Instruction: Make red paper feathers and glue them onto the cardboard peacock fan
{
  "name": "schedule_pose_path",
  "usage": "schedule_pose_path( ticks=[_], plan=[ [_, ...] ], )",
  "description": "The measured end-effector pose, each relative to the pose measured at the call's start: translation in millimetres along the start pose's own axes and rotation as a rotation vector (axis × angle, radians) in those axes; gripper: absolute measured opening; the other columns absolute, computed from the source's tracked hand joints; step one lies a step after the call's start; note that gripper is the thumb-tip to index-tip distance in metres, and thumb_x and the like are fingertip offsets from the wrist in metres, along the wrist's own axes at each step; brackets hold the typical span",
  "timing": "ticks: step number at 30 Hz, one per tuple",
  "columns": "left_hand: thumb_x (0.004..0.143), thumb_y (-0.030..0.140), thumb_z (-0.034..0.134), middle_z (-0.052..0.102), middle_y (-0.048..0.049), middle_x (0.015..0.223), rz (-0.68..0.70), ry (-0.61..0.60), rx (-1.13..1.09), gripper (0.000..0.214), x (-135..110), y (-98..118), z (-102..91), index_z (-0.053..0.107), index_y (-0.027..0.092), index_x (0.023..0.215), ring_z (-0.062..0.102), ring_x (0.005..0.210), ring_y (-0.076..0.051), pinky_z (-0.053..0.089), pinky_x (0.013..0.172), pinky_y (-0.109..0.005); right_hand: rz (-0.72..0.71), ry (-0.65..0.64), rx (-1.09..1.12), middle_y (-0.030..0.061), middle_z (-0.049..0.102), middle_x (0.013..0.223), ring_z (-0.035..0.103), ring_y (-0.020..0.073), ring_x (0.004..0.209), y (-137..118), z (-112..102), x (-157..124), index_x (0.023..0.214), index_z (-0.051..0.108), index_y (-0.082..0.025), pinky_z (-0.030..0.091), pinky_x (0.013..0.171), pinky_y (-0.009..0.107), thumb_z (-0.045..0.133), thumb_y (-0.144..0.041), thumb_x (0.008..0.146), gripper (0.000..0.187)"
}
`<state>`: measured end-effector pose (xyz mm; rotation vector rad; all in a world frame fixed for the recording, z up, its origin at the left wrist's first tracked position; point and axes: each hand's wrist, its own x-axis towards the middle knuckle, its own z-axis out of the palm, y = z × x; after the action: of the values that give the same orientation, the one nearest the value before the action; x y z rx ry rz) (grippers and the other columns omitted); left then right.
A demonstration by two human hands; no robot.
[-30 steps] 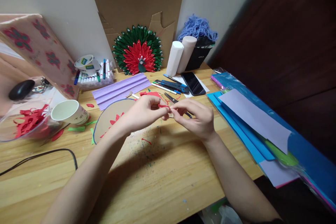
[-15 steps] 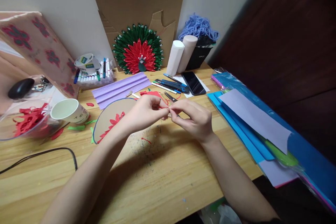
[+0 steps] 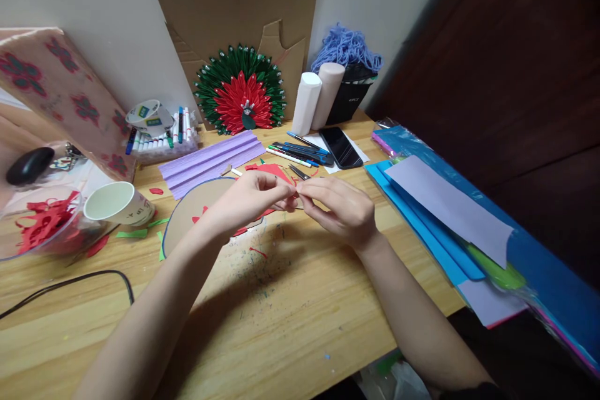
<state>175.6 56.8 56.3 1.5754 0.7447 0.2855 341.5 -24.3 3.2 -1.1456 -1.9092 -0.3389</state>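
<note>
Over the middle of the desk, my left hand (image 3: 265, 195) and my right hand (image 3: 341, 205) meet fingertip to fingertip. Both are closed in a pinch on a small piece of red paper (image 3: 297, 185), mostly hidden by the fingers. Partly under my left forearm lies a round cardboard piece (image 3: 182, 220) with a blue edge and red paper petals on it. Just beyond the fingertips are red paper (image 3: 276, 170) and scissors (image 3: 298, 172), their handles covered by my right hand. A thin red scrap (image 3: 257, 252) rests on the desk nearer to me.
Left stand a paper cup (image 3: 115, 205) and a clear bowl (image 3: 77, 212) of red strips. Behind are pleated purple paper (image 3: 210, 162), pens (image 3: 300, 153), a phone (image 3: 341, 147) and a green-and-red peacock craft (image 3: 241, 90) against cardboard. Blue sheets (image 3: 422, 219) lie along the right.
The view has shifted slightly, so most things sit a little further left. My left forearm now covers a different part of the petals. Both hands still pinch together, showing less red between them.
</note>
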Motion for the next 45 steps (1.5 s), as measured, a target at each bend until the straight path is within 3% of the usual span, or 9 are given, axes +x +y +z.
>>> schedule_pose_path(
  ticks=[5, 9, 12, 16, 23, 35, 39, 45],
  plan=[
    [0.078, 0.025, 0.057, 0.069, -0.0037, 0.074, -0.002, -0.005, 0.009, 0.016, -2, 1, -2.2, 0.067, 0.013, 0.073, 0.063, 0.071, -0.011, 0.050, 0.077, -0.025, 0.087, 0.075, 0.134, 0.0018, 0.073, 0.086, 0.069, 0.0166, 0.083, -3, 0, 3, 0.092, 0.067, -0.024, 0.058, 0.076, 0.032, 0.060, -0.011, 0.080, 0.019],
    [0.079, 0.025, 0.055, 0.069, -0.0038, 0.073, -0.001, 0.001, 0.091, 0.019, -5, 3, -1.8, 0.067, 0.013, 0.072, 0.062, 0.071, -0.011, 0.049, 0.073, -0.024, 0.444, 0.107, 0.463, 0.0031, 0.073, 0.085, 0.069, 0.0154, 0.075, -5, 0, 6, 0.089, 0.069, -0.021, 0.059, 0.068, 0.029, 0.065, -0.020, 0.079, 0.011],
    [0.079, 0.024, 0.056, 0.067, -0.0028, 0.068, 0.029, 0.023, 0.170, 0.019, -7, 5, 0.5, 0.066, 0.013, 0.067, 0.058, 0.064, -0.009, 0.045, 0.062, -0.020, 0.737, 0.029, 0.725, 0.0028, 0.072, 0.076, 0.068, 0.0131, 0.065, -3, 0, 9, 0.085, 0.071, -0.018, 0.058, 0.060, 0.026, 0.065, -0.030, 0.080, 0.014],
    [0.080, 0.023, 0.056, 0.065, -0.0020, 0.064, 0.053, 0.053, 0.251, 0.019, -8, 6, 3.7, 0.067, 0.012, 0.069, 0.050, 0.053, -0.007, 0.037, 0.049, -0.018, 0.873, -0.129, 0.867, 0.0016, 0.071, 0.065, 0.066, 0.0121, 0.060, 3, 1, 11, 0.075, 0.072, -0.016, 0.057, 0.058, 0.024, 0.070, -0.034, 0.074, 0.018],
    [0.080, 0.025, 0.057, 0.064, -0.0027, 0.061, 0.104, 0.091, 0.353, 0.021, -8, 5, 6.7, 0.067, 0.011, 0.070, 0.048, 0.051, -0.008, 0.034, 0.047, -0.019, 0.898, -0.175, 0.872, 0.0026, 0.073, 0.069, 0.067, 0.0129, 0.062, 4, 1, 9, 0.075, 0.073, -0.017, 0.056, 0.059, 0.025, 0.077, -0.032, 0.067, 0.017],
    [0.085, 0.027, 0.051, 0.068, -0.0049, 0.070, 0.167, 0.107, 0.592, 0.025, -9, 5, 2.8, 0.068, 0.013, 0.075, 0.055, 0.058, -0.011, 0.038, 0.053, -0.021, 0.891, -0.117, 0.704, 0.0023, 0.071, 0.071, 0.067, 0.0140, 0.066, -5, 3, 8, 0.075, 0.070, -0.017, 0.057, 0.062, 0.025, 0.071, -0.027, 0.072, 0.011],
    [0.086, 0.025, 0.050, 0.069, -0.0045, 0.071, 0.219, 0.135, 0.726, 0.023, -10, 6, -0.5, 0.069, 0.014, 0.079, 0.056, 0.061, -0.012, 0.038, 0.055, -0.022, 0.819, -0.083, 0.569, 0.0018, 0.070, 0.073, 0.066, 0.0139, 0.065, -8, 3, 8, 0.075, 0.069, -0.018, 0.055, 0.059, 0.025, 0.069, -0.028, 0.075, 0.010],
    [0.088, 0.020, 0.047, 0.070, -0.0044, 0.084, 0.439, 0.129, 0.829, 0.020, -7, -2, -8.5, 0.067, 0.016, 0.088, 0.060, 0.070, -0.013, 0.041, 0.063, -0.023, 0.656, -0.055, 0.372, 0.0017, 0.070, 0.076, 0.064, 0.0144, 0.068, -5, 0, 7, 0.076, 0.069, -0.019, 0.052, 0.064, 0.028, 0.067, -0.025, 0.078, 0.006]
  ],
)
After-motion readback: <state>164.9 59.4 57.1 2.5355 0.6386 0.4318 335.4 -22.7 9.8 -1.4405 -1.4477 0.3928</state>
